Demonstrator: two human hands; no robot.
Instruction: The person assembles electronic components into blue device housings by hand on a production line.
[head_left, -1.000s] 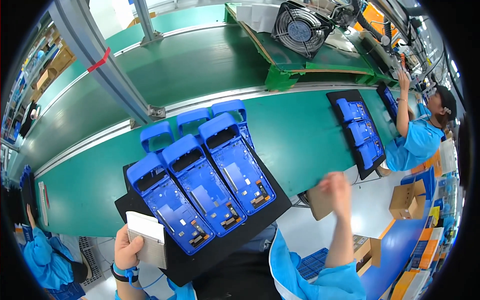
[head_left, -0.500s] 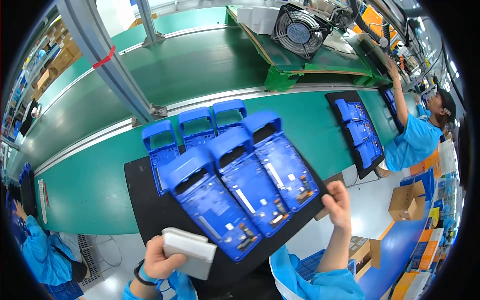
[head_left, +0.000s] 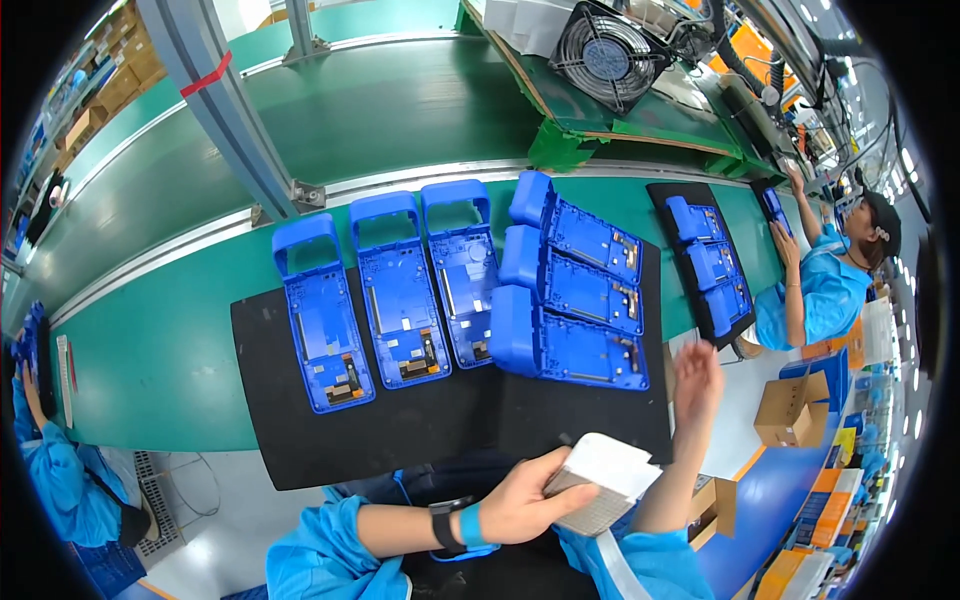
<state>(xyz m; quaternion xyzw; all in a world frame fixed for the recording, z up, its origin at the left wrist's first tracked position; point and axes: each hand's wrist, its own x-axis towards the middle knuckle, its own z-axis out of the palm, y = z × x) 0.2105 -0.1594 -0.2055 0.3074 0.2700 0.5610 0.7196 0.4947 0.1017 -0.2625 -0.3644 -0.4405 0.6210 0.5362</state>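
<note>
My left hand is closed around a small stack of white and grey flat pieces, low in front of the bench. Past the right edge of the black mat hovers my right hand, slightly blurred, its fingers loosely apart and nothing visible in them. Three blue plastic housings lie side by side on a black mat near it, their raised handle frames pointing left. More blue housings lie to the left on another black mat, with handles toward the far side and small circuit parts inside.
A black fan stands on a green raised shelf beyond the bench. At right, another black mat carries blue housings, with a co-worker beside it. Another person sits far left. A metal post rises behind the mats.
The black mat with three housings has turned and moved right, and now lies flat. My right hand has let go of its edge. My left hand has moved right with the stack.
</note>
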